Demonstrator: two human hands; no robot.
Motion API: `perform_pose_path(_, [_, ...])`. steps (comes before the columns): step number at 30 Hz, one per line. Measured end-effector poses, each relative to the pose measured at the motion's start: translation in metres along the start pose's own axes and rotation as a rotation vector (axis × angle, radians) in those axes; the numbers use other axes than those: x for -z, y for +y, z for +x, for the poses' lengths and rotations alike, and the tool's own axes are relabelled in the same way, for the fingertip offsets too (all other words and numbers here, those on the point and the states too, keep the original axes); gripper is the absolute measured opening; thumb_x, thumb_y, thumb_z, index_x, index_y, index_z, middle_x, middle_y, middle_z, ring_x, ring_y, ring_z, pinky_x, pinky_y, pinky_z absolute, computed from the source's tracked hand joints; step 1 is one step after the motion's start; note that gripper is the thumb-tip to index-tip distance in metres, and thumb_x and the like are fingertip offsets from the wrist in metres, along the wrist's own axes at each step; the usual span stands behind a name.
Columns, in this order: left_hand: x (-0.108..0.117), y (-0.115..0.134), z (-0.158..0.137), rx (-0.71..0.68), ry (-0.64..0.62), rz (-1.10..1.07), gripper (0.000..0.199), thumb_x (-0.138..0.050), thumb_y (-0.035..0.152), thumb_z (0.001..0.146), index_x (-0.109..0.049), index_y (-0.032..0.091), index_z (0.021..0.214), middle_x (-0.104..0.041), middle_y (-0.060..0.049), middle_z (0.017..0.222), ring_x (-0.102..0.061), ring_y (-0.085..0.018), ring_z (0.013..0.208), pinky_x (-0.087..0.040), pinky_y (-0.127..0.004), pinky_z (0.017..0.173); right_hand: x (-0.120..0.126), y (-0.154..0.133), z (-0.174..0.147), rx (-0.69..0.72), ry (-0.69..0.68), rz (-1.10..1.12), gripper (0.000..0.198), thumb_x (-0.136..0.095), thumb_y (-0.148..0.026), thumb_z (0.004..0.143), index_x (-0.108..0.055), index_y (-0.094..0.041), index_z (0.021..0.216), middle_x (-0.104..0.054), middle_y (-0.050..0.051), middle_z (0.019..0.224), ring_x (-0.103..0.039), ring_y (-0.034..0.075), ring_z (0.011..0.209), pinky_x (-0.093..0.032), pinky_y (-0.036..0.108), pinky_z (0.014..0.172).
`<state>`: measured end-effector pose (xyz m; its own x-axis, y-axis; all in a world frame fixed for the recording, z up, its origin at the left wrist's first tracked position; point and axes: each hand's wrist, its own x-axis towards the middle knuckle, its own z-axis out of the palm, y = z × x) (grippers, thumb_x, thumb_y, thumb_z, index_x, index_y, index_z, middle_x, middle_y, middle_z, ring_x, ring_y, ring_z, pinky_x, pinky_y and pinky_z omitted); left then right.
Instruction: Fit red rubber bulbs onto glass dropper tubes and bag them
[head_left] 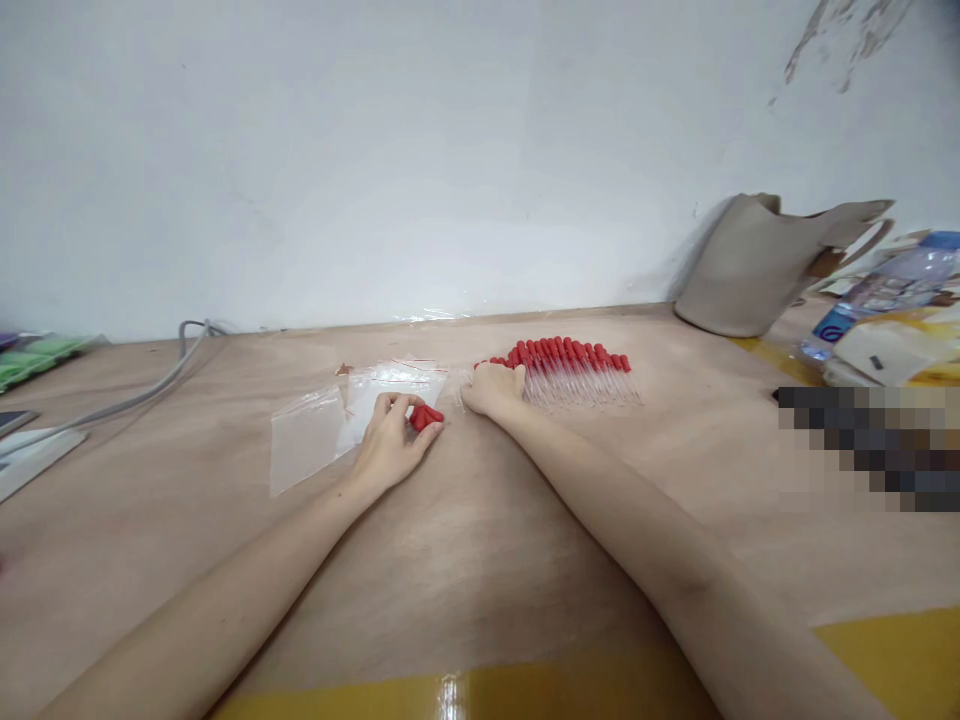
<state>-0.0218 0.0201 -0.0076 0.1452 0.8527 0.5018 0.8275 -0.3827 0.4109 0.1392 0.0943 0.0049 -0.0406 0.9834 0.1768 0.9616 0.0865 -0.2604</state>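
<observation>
My left hand (391, 437) is closed around a small bunch of droppers with red bulbs (424, 416), the bulbs showing between thumb and fingers. Beneath and behind it lie clear zip bags (306, 437) on the table. My right hand (495, 388) reaches to the left end of a long row of clear droppers with red bulbs (574, 365), lying side by side. Its fingers are curled down among the droppers there, and the back of the hand hides most of what they grip. A few clear stems show just left of this hand.
A grey-beige jug (750, 265) stands by the wall at the back right. Beside it are a plastic bottle (885, 290) and yellow-white packaging (904, 345). Light green packs (41, 360) and a grey cable (154, 388) lie at the left. A pixelated patch covers something at the right.
</observation>
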Motion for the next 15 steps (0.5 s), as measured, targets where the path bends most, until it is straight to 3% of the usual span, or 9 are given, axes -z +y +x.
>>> perform_pose_path(3, [-0.003, -0.006, 0.004, -0.028, -0.03, -0.032, 0.023, -0.058, 0.033, 0.076, -0.056, 0.019, 0.095, -0.049, -0.005, 0.093, -0.055, -0.019, 0.084, -0.05, -0.033, 0.072, 0.001, 0.002, -0.007, 0.014, 0.022, 0.009, 0.026, -0.042, -0.031, 0.078, -0.063, -0.016, 0.081, -0.066, 0.011, 0.084, -0.058, 0.022, 0.079, -0.025, 0.038, 0.078])
perform_pose_path(7, [-0.007, -0.013, 0.008, -0.044, -0.033, -0.095, 0.024, -0.055, 0.033, 0.078, -0.055, 0.018, 0.097, -0.053, -0.006, 0.096, -0.058, -0.016, 0.078, -0.051, -0.033, 0.071, 0.003, 0.016, -0.026, 0.087, 0.17, 0.087, 0.025, -0.039, -0.033, 0.082, -0.059, -0.017, 0.081, -0.066, 0.007, 0.08, -0.058, 0.019, 0.075, -0.022, 0.037, 0.081])
perform_pose_path(15, [-0.008, -0.018, 0.008, 0.055, 0.013, -0.127, 0.016, -0.052, 0.028, 0.079, -0.057, 0.016, 0.088, -0.059, -0.005, 0.087, -0.06, -0.016, 0.071, -0.052, -0.03, 0.063, 0.009, 0.075, -0.079, 0.358, 0.338, 0.248, 0.021, -0.044, -0.032, 0.084, -0.051, -0.016, 0.073, -0.061, 0.002, 0.072, -0.053, 0.013, 0.068, -0.026, 0.031, 0.073])
